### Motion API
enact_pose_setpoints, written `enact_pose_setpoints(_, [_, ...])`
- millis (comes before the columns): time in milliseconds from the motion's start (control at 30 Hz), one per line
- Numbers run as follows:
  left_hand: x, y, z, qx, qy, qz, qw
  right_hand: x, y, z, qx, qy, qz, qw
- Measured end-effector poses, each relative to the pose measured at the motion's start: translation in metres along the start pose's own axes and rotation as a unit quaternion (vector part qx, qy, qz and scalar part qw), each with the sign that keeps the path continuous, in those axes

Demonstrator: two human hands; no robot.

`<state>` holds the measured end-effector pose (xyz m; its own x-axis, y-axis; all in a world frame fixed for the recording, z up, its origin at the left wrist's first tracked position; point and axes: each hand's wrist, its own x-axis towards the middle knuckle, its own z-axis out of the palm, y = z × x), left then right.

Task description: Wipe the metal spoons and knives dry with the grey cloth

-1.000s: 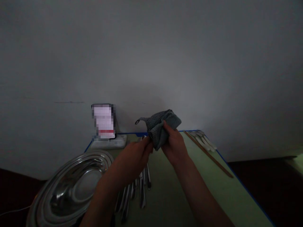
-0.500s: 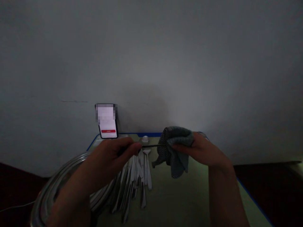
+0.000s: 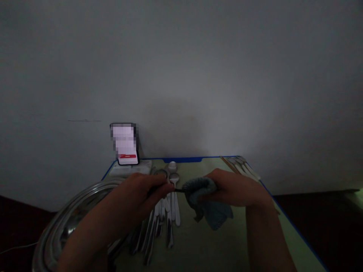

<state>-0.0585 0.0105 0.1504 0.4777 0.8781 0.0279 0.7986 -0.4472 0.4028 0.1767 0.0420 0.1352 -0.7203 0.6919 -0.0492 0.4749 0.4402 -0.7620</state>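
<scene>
My left hand (image 3: pixel 141 190) is closed in a pinch on one end of a thin dark utensil (image 3: pixel 178 190) held level above the table. My right hand (image 3: pixel 235 189) is closed round a grey-blue cloth (image 3: pixel 208 204), which is wrapped over the utensil's other end; a loose corner of the cloth hangs down. Under both hands several metal spoons and other cutlery (image 3: pixel 167 211) lie side by side on the green table (image 3: pixel 204 245).
A large shiny metal tray (image 3: pixel 65 226) sits at the left front. A phone (image 3: pixel 126 145) leans on the wall at the back left, on a white box (image 3: pixel 127 169). Chopsticks and several light utensils (image 3: pixel 241 168) lie along the table's blue right edge.
Both hands have come down toward the table. The cloth, held up and bunched a second ago, was drawn to the right along the thin utensil and is now closer to my left hand again.
</scene>
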Motion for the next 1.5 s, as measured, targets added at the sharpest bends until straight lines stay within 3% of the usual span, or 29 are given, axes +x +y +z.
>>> enact_pose_setpoints(167, [0.0,0.002,0.0,0.005,-0.022,-0.004,1.0,0.007,-0.004,0.006,-0.046,-0.039,0.02,0.998])
enact_pose_setpoints(333, [0.007,0.006,0.008,0.03,-0.026,-0.003,0.999,0.018,-0.012,0.015,-0.089,-0.024,-0.005,0.996])
enact_pose_setpoints(500, [0.012,0.007,0.016,0.032,-0.011,0.011,0.999,0.024,-0.014,0.02,-0.05,-0.013,-0.023,0.998])
enact_pose_setpoints(700, [0.009,0.002,0.005,0.019,0.001,0.011,1.0,0.014,0.002,0.01,0.052,0.001,0.004,0.999])
enact_pose_setpoints(800, [0.006,-0.006,-0.001,0.001,0.019,0.009,1.0,0.009,0.011,0.002,0.049,0.052,0.017,0.997])
enact_pose_setpoints(900, [0.003,-0.011,-0.006,-0.031,0.06,-0.001,0.998,0.01,0.011,0.0,0.05,0.148,0.017,0.988])
enact_pose_setpoints(967, [0.001,-0.01,-0.01,-0.04,0.104,-0.016,0.994,0.017,0.006,0.003,0.101,0.268,0.025,0.958])
enact_pose_setpoints(1000, [0.001,-0.007,-0.01,-0.042,0.128,-0.023,0.991,0.022,0.002,0.007,0.137,0.347,0.027,0.927])
enact_pose_setpoints(1067, [0.004,-0.001,-0.01,-0.053,0.171,-0.034,0.983,0.034,-0.004,0.016,0.215,0.492,0.023,0.843])
enact_pose_setpoints(1133, [0.008,0.005,-0.006,-0.076,0.192,-0.036,0.978,0.046,-0.009,0.026,0.283,0.58,0.034,0.763])
enact_pose_setpoints(1200, [0.015,0.009,0.0,-0.103,0.189,-0.032,0.976,0.054,-0.011,0.034,0.322,0.586,0.046,0.742])
enact_pose_setpoints(1300, [0.023,0.013,0.007,-0.118,0.176,-0.032,0.977,0.061,-0.013,0.042,0.363,0.554,0.053,0.748])
enact_pose_setpoints(1433, [0.028,0.015,0.012,-0.085,0.182,-0.037,0.979,0.068,-0.016,0.05,0.476,0.54,0.058,0.692])
enact_pose_setpoints(1500, [0.029,0.015,0.013,-0.067,0.189,-0.034,0.979,0.073,-0.017,0.056,0.507,0.529,0.047,0.679])
